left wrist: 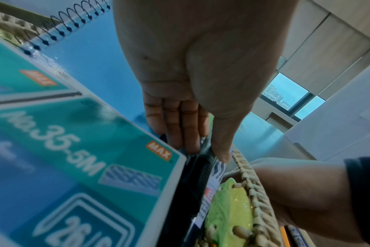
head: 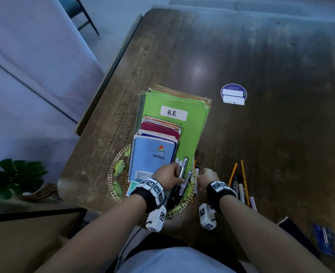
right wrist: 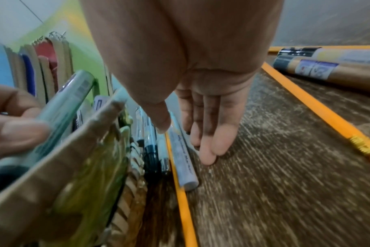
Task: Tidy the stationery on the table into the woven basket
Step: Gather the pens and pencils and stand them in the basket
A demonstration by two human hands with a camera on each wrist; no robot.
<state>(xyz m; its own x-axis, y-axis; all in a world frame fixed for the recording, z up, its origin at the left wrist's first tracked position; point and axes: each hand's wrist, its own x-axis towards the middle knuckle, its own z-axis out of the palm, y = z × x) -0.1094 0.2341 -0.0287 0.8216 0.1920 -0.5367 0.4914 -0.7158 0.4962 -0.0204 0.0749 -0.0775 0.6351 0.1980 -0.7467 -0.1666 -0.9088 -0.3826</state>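
The woven basket [head: 113, 181] at the table's near edge holds green folders [head: 194, 123], spiral notebooks [head: 152, 158], a teal staples box [left wrist: 74, 150] and several pens. Inside it, at the right side, my left hand [head: 177, 174] grips a silver marker [head: 183, 166] among the pens; in the right wrist view its fingers curl round that marker [right wrist: 63, 103]. My right hand [right wrist: 184, 142] is just outside the basket's right rim [right wrist: 135, 167], fingers straight with tips on the table. Its thumb touches a white marker [right wrist: 184, 163] lying beside an orange pencil [right wrist: 180, 192].
More pencils [head: 245, 182] and markers [head: 239, 188] lie on the table right of my right hand. A round blue sticker [head: 233, 94] is farther back. A black object [head: 294, 233] and a blue packet [head: 325, 241] sit near the front right. A plant [head: 17, 178] stands left, off the table.
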